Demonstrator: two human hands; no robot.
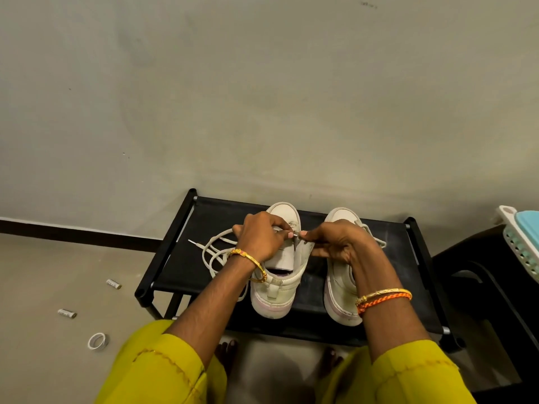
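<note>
Both hands pinch a shoelace over the left sneaker.

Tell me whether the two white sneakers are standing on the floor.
No, the left sneaker and the right sneaker both stand on top of the black shoe rack.

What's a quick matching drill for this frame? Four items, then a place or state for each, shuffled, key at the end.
Things:
1. tape roll
2. lace
3. left shoe
4. right shoe

Places or states:
A. on the rack, right side, not gripped
B. on the floor, left of the rack
C. trailing over the rack top out of the left hand
D. on the rack, its upper held by the right hand

Pairs: 1-B, 2-C, 3-D, 4-A.
</note>
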